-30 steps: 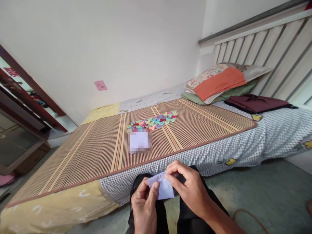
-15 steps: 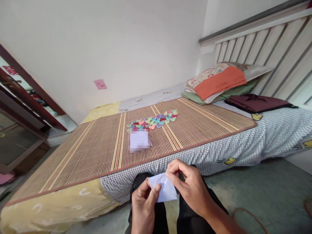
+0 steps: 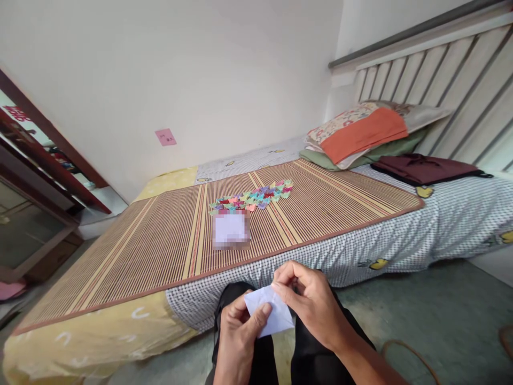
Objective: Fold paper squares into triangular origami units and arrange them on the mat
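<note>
A small pale lilac sheet of folded paper [image 3: 277, 320] is held above my lap, with crease lines on its face. My left hand [image 3: 240, 331] grips its left side, thumb flat on top and fingers underneath. At its upper right corner, my right hand [image 3: 310, 302] pinches the edge between thumb and forefinger. Beyond my hands on the bed mat, several small colourful folded paper pieces [image 3: 256, 198] lie in rows. In front of them sits a pale stack, blurred out [image 3: 230, 230], seemingly of similar paper.
A striped woven mat [image 3: 160, 251] covers the bed, whose front edge is just past my knees. Pillows [image 3: 364, 133] and a folded maroon cloth [image 3: 425, 167] lie at the right by the white headboard [image 3: 433, 80]. A brown cable [image 3: 412, 350] runs over the floor.
My left thumb has slid slightly to the right and up across the paper. The paper's lower right corner has shifted a little down and right. My right hand keeps its pinch.
</note>
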{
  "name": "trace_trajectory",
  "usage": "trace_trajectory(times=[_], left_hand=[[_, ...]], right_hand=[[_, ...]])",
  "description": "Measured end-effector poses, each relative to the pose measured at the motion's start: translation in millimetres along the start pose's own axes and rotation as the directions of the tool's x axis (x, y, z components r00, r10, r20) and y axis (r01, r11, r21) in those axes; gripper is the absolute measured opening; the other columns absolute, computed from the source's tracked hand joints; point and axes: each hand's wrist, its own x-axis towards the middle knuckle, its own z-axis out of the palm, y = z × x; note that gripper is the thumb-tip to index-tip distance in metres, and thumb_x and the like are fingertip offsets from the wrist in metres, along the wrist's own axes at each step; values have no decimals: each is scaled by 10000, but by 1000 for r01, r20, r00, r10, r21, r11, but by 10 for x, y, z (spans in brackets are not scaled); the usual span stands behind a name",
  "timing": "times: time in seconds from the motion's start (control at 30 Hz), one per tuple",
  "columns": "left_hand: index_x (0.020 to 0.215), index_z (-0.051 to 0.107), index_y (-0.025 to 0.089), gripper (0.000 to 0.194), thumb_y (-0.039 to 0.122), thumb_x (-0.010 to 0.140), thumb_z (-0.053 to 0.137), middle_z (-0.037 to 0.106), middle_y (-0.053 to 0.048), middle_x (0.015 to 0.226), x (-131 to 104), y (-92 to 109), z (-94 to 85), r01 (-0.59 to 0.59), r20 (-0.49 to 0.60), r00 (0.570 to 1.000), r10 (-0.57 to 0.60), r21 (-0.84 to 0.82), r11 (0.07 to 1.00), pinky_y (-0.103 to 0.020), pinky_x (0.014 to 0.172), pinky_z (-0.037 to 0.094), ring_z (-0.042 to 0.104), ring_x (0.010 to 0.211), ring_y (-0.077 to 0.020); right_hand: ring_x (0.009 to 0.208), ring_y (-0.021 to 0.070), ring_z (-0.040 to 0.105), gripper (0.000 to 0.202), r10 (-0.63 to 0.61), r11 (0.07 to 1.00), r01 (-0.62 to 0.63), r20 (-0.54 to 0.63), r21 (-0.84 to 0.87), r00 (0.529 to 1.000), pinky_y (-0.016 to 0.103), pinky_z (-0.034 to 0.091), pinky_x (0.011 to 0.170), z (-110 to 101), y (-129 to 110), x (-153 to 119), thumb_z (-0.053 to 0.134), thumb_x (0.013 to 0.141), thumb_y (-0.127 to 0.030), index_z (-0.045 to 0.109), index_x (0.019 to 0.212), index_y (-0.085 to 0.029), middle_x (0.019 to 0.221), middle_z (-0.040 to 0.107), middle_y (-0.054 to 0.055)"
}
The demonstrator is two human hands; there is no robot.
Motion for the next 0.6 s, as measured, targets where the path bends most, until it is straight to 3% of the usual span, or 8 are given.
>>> trace_trajectory(times=[0.1, 0.23, 0.37, 0.47, 0.6], left_hand=[[808, 817, 127, 307, 398, 706, 916, 687, -32, 712, -1, -14, -10, -12, -39, 999, 12, -12, 1000, -238, 636, 475, 565, 664, -146], [928, 846, 142, 295, 381, 760, 884, 753, -48, 761, 0, -3, -8, -35, -83, 996, 31, -42, 999, -255, 700, 515, 637, 719, -176], [980, 847, 157, 292, 359, 771, 879, 784, -58, 790, 5, 31, 21, -31, -106, 994, 20, -103, 994, -297, 767, 555, 703, 752, -211], [998, 846, 161, 301, 359, 774, 878, 791, -65, 799, -1, 36, 44, -23, -97, 995, 10, -130, 991, -304, 745, 568, 722, 748, -223], [972, 847, 162, 304, 368, 752, 893, 792, -64, 790, -18, 11, 59, -23, -115, 993, 10, -113, 993, -310, 747, 578, 729, 755, -231]], right_hand=[[702, 164, 611, 187, 9, 1000, -9, -10, 4, 1000, 265, 492, 648, -5, 0, 12, 693, 894, -258, 596, 744, -204, 765, 652, 11], [693, 160, 611, 187, 61, 998, -61, -46, 10, 997, 257, 489, 641, -40, -12, 49, 666, 949, -375, 693, 911, -194, 757, 666, 7], [721, 161, 612, 194, 58, 997, -54, 60, -55, 997, 256, 483, 665, -41, -42, 48, 650, 959, -376, 710, 962, -191, 780, 672, 6], [688, 145, 578, 100, -1, 990, 17, 110, -141, 994, 244, 457, 649, 14, -33, 18, 686, 924, -279, 667, 871, -196, 732, 617, -21], [675, 138, 549, 168, -151, 946, 162, 60, -281, 987, 249, 434, 655, 84, 45, -17, 602, 969, -219, 612, 803, -197, 729, 568, -18]])
